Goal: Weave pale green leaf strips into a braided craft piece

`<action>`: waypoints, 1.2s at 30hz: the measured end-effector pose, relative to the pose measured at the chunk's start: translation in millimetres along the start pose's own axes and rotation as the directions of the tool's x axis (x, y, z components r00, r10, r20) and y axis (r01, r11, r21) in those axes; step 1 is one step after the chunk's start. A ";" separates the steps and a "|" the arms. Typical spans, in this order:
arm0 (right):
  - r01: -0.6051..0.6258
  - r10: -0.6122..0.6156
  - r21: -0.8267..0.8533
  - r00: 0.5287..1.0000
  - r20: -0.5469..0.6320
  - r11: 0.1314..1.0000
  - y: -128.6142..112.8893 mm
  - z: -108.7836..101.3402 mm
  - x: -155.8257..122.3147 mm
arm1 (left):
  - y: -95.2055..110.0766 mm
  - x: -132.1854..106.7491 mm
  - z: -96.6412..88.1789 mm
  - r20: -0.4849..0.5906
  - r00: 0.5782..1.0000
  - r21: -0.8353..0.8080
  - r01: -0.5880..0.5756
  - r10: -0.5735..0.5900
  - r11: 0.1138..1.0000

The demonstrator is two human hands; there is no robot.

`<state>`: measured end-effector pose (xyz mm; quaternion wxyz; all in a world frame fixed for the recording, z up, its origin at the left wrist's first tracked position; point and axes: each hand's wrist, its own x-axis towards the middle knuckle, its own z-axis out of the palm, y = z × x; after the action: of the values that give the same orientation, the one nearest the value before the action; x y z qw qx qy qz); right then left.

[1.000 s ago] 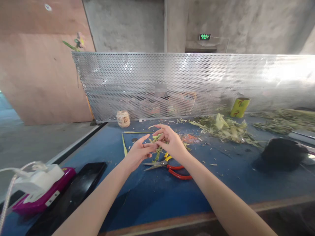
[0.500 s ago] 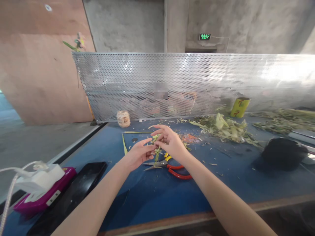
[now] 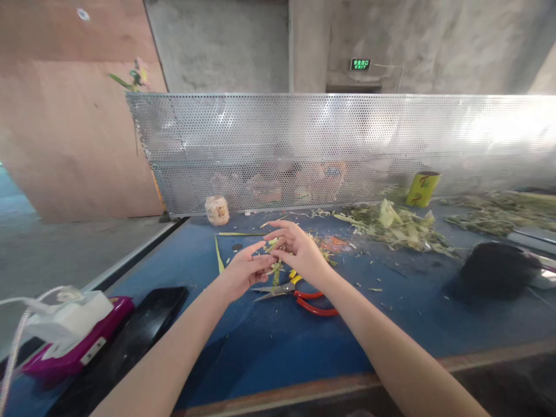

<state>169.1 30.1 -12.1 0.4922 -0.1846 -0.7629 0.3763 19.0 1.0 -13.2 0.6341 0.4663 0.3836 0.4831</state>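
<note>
My left hand [image 3: 243,271] and my right hand [image 3: 297,249] meet above the blue table, fingers closed in a pinch. Between the fingertips is a green braided plant strip [image 3: 277,277], its lower end hanging down over the scissors. The fingers cover most of its upper part. Just below the hands lie the scissors [image 3: 286,289], blades open to the left, with red handles and a yellow part near the pivot. Small plant scraps [image 3: 332,246] are scattered behind and to the right of my hands.
A roll of pale cord [image 3: 217,210] stands at the back left. Dry husks [image 3: 399,226] are piled at right, near a yellow-green can [image 3: 423,189]. A black phone [image 3: 143,324] and a purple power strip [image 3: 89,341] lie at left. Perforated metal panel [image 3: 243,145] runs behind.
Both hands stay in nearly the same place, with slight finger movement. The hanging end of the braided strip sits a little higher over the scissors.
</note>
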 end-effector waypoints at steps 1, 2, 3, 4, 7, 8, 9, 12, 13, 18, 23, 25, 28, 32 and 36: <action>0.005 -0.005 0.012 1.000 -0.003 1.000 0.9 0.0 0.1 | 0.4 -0.1 -0.2 0.007 1.000 0.003 0.000 0.000 1.000; 0.013 -0.013 0.023 1.000 -0.007 1.000 1.8 0.0 0.3 | 0.7 -0.1 -0.4 0.013 1.000 0.004 0.000 0.000 1.000; 0.020 -0.019 0.031 1.000 -0.010 0.999 2.7 0.1 0.4 | 0.8 0.0 -0.6 0.017 1.000 0.003 -0.001 0.001 1.000; 0.023 -0.023 0.036 1.000 -0.012 0.999 3.4 0.1 0.6 | 0.9 0.1 -0.9 0.019 1.000 0.000 -0.003 0.003 1.000; 0.018 -0.018 0.033 1.000 -0.010 0.999 4.3 0.6 0.9 | 0.2 0.6 -1.8 0.012 1.000 -0.001 -0.013 0.013 1.000; 0.016 -0.016 0.032 1.000 -0.010 0.999 4.3 0.7 1.0 | -0.2 0.7 -2.1 0.009 1.000 0.000 -0.016 0.016 1.000; 0.015 -0.015 0.030 1.000 -0.009 0.999 4.1 0.9 1.0 | -0.6 0.9 -2.4 0.007 1.000 0.000 -0.020 0.020 1.000; 0.017 -0.017 0.026 1.000 -0.007 1.000 3.5 0.9 0.8 | -1.7 1.5 -3.0 0.007 1.000 0.002 -0.029 0.029 1.000; 0.017 -0.017 0.023 1.000 -0.006 1.000 3.2 0.9 0.8 | -2.0 1.8 -3.1 0.006 0.999 0.003 -0.032 0.032 0.999; 0.019 -0.019 -0.003 1.000 0.001 1.000 2.4 0.7 0.5 | -1.9 2.2 -2.3 0.000 0.999 0.011 -0.050 0.050 0.999; 0.017 -0.017 -0.008 1.000 0.002 1.000 1.8 0.6 0.0 | -0.3 0.9 -0.1 -0.006 0.998 0.031 -0.066 0.066 0.997; 0.020 -0.020 -0.016 1.000 0.005 1.000 1.8 0.4 0.0 | 0.1 0.4 0.6 -0.014 0.998 0.039 -0.067 0.067 0.997; 0.025 -0.025 -0.035 1.000 0.007 0.999 2.5 0.0 0.2 | 0.3 0.1 1.0 -0.007 0.997 0.039 -0.070 0.070 0.997; 0.023 -0.023 -0.059 1.000 0.004 0.998 4.2 -0.4 0.1 | -0.2 -0.2 0.6 0.011 0.998 0.026 -0.070 0.069 0.997; 0.027 -0.027 -0.099 1.000 0.005 0.995 4.6 -0.7 -0.8 | -1.4 -0.2 0.8 -0.015 0.997 0.035 -0.076 0.076 0.996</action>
<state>169.7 32.8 -15.9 0.4862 -0.1977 -0.7840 0.3316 20.1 0.5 -14.2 0.6038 0.4875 0.3792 0.5040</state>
